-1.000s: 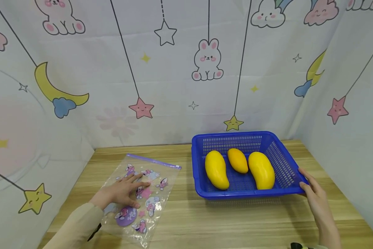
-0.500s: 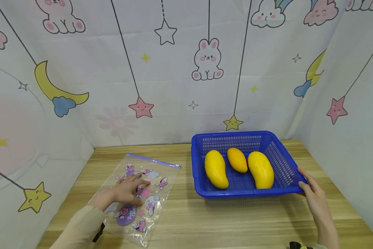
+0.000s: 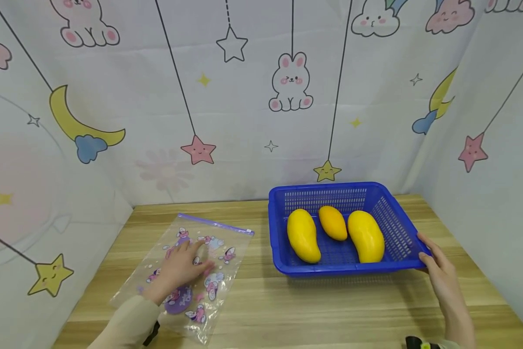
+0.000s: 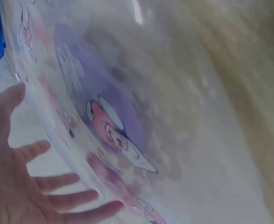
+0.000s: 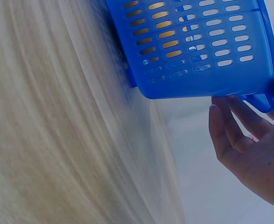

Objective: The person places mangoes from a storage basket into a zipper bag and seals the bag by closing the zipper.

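basket (image 3: 353, 269) is blue with lots of little holes, and it sits on the right side of the wooden table (image 3: 287, 315). the right hand (image 3: 440, 276) grips its near right corner, with fingers tucked under the rim. in it lie three yellow fruits: a long mango (image 3: 303, 236) on the left, a small mango (image 3: 333, 223) in the middle, and a fat mango (image 3: 366, 237) on the right.

a see-through bag (image 3: 200, 288) lies on the left side of the table, apart from the basket. it has pink and purple pictures, and a purple strip (image 3: 217, 224) along its far end. the left hand (image 3: 180, 266) is over the bag with its fingers spread, but it is hard to tell if they touch it. the two hands are well apart. behind the table hangs a white cloth (image 3: 244, 106) with stars and moons.
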Demonstrator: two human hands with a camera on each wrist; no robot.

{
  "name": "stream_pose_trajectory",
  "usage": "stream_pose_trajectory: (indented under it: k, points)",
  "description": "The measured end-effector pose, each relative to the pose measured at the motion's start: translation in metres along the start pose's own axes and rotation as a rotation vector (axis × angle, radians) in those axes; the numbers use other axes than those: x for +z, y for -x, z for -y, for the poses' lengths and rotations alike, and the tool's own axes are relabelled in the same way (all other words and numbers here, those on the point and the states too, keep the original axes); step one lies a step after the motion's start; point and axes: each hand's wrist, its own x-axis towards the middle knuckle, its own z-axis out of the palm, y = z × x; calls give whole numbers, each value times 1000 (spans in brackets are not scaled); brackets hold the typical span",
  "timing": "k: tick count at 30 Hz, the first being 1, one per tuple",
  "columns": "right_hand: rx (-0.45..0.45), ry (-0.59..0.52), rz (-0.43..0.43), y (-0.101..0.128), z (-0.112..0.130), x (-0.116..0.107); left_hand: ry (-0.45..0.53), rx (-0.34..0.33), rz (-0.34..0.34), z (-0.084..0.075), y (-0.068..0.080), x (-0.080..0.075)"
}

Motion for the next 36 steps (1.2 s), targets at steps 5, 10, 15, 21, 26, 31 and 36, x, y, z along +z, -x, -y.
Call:
stream_pose_trajectory:
  k: [5,10,15,21,26,31,36]
  points:
    - [-14,-25,-2,0,1,0,-74,-95,-7,-7,4,3]
    - [-8,-26,-1,0,1,0,-129,-173,28,-11,4,5]
    - [5,10,1,0,1,0,-148,-225,85,-15,4,6]
    - [6,20,-1,0,1,0,-148,-208,91,-15,5,8]
    - [11,12,0,0,1,0,-152,-217,98,-15,5,11]
    - [3,0,-1,0,1,0,-136,-233,119,-15,4,12]
    - [-13,-12,-7,0,1,1,-100,-260,150,-18,2,12]
